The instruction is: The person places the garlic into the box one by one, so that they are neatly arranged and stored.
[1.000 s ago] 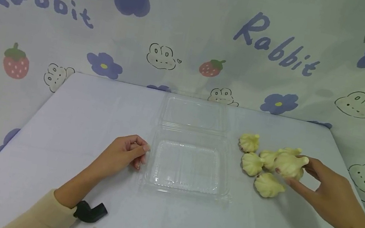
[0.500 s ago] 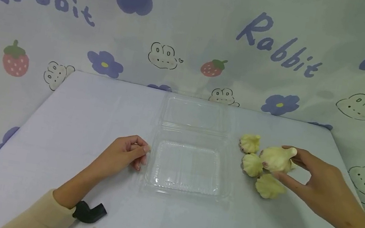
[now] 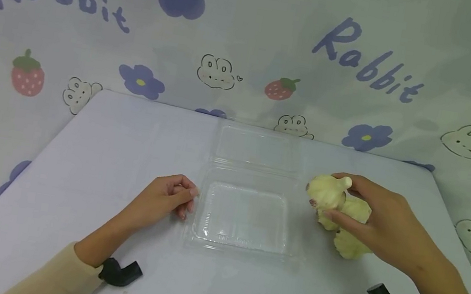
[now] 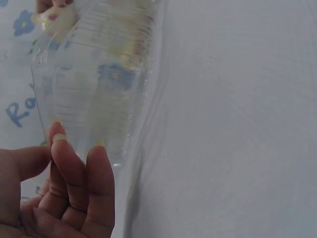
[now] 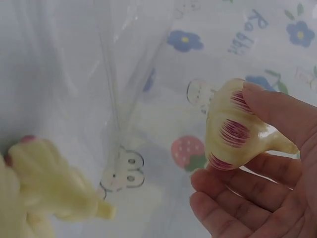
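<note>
A pale garlic bulb (image 3: 325, 191) with purple streaks at its base is held between the thumb and fingers of my right hand (image 3: 393, 228), raised above other bulbs to the right of the container. Its streaked underside shows in the right wrist view, where the bulb (image 5: 233, 126) lies at the thumb tip. At the left side of a clear plastic clamshell container (image 3: 247, 216), my left hand (image 3: 167, 199) pinches the rim with thumb and curled fingers. The container has nothing inside, and its hinged lid (image 3: 258, 149) lies back, away from me.
Several garlic bulbs (image 3: 351, 245) sit in a cluster right of the container, partly hidden by my right hand. White cloth (image 3: 125, 140) covers the table. A printed curtain (image 3: 253, 31) with rabbits and flowers stands behind it.
My right hand has carried the garlic bulb leftward over the cluster, towards the container. The left hand has stayed at the container's left rim.
</note>
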`<state>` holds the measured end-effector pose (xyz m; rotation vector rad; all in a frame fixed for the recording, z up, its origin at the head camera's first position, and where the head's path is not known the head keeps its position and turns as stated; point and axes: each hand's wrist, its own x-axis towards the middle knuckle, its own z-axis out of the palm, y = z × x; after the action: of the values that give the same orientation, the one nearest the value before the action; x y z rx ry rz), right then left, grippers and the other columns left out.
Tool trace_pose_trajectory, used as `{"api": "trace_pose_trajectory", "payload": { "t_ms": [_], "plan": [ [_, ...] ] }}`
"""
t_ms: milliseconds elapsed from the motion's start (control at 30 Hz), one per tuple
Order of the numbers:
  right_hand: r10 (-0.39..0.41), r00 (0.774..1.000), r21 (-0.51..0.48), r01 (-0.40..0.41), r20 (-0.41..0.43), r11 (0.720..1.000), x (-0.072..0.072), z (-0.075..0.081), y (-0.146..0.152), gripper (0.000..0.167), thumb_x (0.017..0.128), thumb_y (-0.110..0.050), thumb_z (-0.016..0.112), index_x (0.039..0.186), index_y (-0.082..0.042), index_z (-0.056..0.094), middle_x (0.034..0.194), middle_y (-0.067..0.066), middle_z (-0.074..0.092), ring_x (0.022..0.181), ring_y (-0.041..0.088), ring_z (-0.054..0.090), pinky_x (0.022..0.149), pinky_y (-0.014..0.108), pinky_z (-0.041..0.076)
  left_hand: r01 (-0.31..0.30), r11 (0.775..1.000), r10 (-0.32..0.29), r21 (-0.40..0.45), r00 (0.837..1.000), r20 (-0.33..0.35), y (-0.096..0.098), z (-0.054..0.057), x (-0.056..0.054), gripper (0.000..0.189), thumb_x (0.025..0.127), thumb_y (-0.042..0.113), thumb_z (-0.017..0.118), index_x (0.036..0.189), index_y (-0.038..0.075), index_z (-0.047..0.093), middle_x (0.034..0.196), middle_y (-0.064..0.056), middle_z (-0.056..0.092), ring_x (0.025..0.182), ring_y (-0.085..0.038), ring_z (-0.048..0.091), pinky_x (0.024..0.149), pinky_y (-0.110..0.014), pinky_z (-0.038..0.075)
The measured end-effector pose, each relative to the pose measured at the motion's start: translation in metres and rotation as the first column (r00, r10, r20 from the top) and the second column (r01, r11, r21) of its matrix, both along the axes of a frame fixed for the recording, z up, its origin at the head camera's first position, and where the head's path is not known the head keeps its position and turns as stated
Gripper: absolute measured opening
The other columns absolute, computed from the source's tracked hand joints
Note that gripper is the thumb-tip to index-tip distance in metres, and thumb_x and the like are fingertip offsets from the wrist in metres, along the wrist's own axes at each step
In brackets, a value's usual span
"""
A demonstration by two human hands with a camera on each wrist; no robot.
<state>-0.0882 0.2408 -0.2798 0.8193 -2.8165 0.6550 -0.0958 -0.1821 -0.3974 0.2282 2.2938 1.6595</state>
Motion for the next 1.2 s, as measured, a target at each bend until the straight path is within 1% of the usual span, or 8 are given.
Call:
{"api": "trace_pose_trajectory", "payload": {
  "t_ms": [67,200,333,533,733,900,1067,1200],
  "plan": [
    [0.025,0.999,-0.015,-0.025,0.030,1.000,-0.003,0.001,-0.009,0.063,0.086,-0.019,0.089,0.141,-0.012,0.060,0.127,0.003,0.071,0.107,0.032,0.072,0.083,0.051,0.060,0.001,1.000,-0.001,-0.002,1.000,0.000,0.000,0.000,0.000,0.027,0.107,0.029,0.064,0.111,0.002,0.066,0.081,-0.011,0.070,0.069,-0.027,0.065,0.069,-0.031,0.053],
    [0.048,0.993,-0.020,-0.046,0.106,0.999,-0.009,0.005,-0.026,0.061,0.089,-0.025,0.087,0.142,-0.010,0.059,0.134,0.005,0.068,0.111,0.030,0.070,0.088,0.055,0.058,0.001,1.000,-0.001,0.000,1.000,0.004,0.000,0.000,0.000,0.026,0.107,0.028,0.064,0.111,0.002,0.066,0.081,-0.010,0.070,0.070,-0.027,0.065,0.070,-0.031,0.053],
    [0.083,0.984,-0.028,-0.079,0.159,0.996,-0.016,0.005,-0.039,0.060,0.092,-0.031,0.084,0.142,-0.011,0.059,0.134,0.003,0.067,0.113,0.025,0.069,0.091,0.052,0.057,0.001,1.000,-0.001,0.009,1.000,0.006,-0.001,-0.001,0.000,0.026,0.107,0.026,0.064,0.110,0.001,0.066,0.081,-0.010,0.070,0.069,-0.026,0.065,0.070,-0.030,0.054],
    [0.166,0.967,-0.063,-0.157,0.194,0.986,-0.032,-0.008,-0.057,0.058,0.091,-0.027,0.085,0.141,-0.011,0.059,0.132,-0.001,0.067,0.116,0.021,0.068,0.095,0.046,0.056,0.013,0.999,-0.013,0.031,1.000,0.005,0.000,-0.002,0.001,0.029,0.107,0.025,0.063,0.111,-0.003,0.065,0.082,-0.011,0.069,0.069,-0.024,0.064,0.069,-0.030,0.053],
    [0.200,0.949,-0.070,-0.188,0.245,0.980,-0.044,-0.021,-0.078,0.061,0.090,-0.028,0.086,0.141,-0.010,0.057,0.133,0.000,0.067,0.117,0.021,0.068,0.098,0.043,0.056,0.008,0.999,-0.008,0.041,1.000,0.012,-0.001,-0.001,0.002,0.028,0.107,0.025,0.064,0.110,-0.003,0.065,0.082,-0.011,0.069,0.069,-0.024,0.064,0.068,-0.030,0.053],
    [0.220,0.941,-0.063,-0.211,0.257,0.975,-0.051,-0.028,-0.095,0.065,0.088,-0.028,0.087,0.142,-0.007,0.057,0.132,0.001,0.067,0.116,0.020,0.068,0.098,0.040,0.056,0.009,0.998,-0.010,0.058,1.000,0.016,-0.001,-0.001,0.002,0.028,0.106,0.024,0.064,0.110,-0.003,0.065,0.082,-0.011,0.069,0.070,-0.024,0.064,0.068,-0.030,0.054],
    [0.253,0.938,-0.033,-0.252,0.238,0.967,-0.054,-0.035,-0.110,0.059,0.089,-0.028,0.087,0.136,-0.005,0.061,0.119,-0.001,0.069,0.110,0.019,0.067,0.096,0.040,0.056,0.013,0.998,-0.014,0.057,1.000,0.011,-0.001,-0.002,0.002,0.028,0.107,0.024,0.063,0.110,-0.004,0.064,0.083,-0.011,0.069,0.070,-0.024,0.064,0.068,-0.030,0.054],
    [0.272,0.932,-0.007,-0.279,0.239,0.960,-0.055,-0.039,-0.122,0.058,0.091,-0.028,0.085,0.137,-0.004,0.061,0.118,-0.001,0.069,0.110,0.019,0.066,0.096,0.040,0.055,0.014,0.998,-0.015,0.063,1.000,0.016,-0.001,-0.002,0.002,0.028,0.107,0.023,0.063,0.111,-0.005,0.064,0.083,-0.012,0.069,0.069,-0.023,0.064,0.068,-0.030,0.054]
  ]
}}
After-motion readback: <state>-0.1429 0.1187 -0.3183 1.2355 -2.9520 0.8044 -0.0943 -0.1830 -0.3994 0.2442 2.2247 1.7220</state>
